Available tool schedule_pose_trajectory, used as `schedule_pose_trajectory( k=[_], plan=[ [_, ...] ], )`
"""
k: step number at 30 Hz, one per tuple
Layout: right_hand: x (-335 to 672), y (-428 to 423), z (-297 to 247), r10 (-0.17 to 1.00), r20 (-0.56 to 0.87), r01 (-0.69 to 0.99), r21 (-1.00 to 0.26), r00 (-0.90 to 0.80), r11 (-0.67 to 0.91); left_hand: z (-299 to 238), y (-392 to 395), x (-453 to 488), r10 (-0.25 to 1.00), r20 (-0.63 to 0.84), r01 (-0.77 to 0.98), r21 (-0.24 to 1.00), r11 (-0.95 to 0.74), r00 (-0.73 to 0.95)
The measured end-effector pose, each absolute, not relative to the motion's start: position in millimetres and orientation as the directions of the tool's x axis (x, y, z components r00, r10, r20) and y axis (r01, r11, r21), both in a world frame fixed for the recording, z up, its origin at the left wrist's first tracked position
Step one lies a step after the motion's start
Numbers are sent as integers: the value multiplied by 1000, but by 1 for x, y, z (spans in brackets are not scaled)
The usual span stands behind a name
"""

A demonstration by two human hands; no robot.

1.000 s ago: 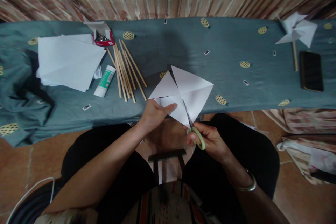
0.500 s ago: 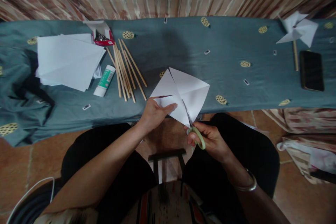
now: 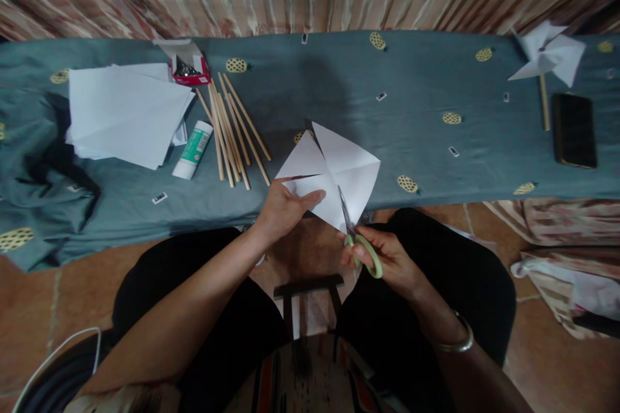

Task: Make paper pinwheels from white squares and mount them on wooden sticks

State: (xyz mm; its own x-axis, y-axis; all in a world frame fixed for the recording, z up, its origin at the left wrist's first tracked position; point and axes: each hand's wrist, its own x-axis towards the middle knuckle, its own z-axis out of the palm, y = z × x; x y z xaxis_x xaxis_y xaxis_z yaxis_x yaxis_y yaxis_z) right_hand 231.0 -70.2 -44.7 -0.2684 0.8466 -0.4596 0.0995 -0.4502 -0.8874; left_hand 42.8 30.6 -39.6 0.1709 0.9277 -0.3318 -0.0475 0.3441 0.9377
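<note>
Paper (image 3: pixel 352 158) corner shifted left | scissors (image 3: pixel 349 226) point away, axis leaning left | left fingers (image 3: pixel 312 199) pinch paper, right fingers (image 3: pixel 378 236) grip scissors

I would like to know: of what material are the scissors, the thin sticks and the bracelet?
Scissors: the blades look like shiny metal, by their grey glint; pale green handles, probably plastic, evenly coloured. Sticks: likely bare wood, matt and light tan. Bracelet: seems polished, silver-coloured metal, from its bright highlights.

white paper square (image 3: pixel 352 162) with its right corner now sitting farther left, green-handled scissors (image 3: pixel 347 221) seemingly opening slightly wider
</note>
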Motion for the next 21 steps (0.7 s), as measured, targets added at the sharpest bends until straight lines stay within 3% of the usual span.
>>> schedule_pose_trajectory(
  k=[15,21],
  plan=[
    [263,-74,-23,611,-557,283,-824,-563,-490,-44,47,28,950,-251,69,968,242,188],
    [267,-65,-6,720,-461,123,-874,-518,-471,-35,58,16,911,-233,211,963,167,339]
  ],
)
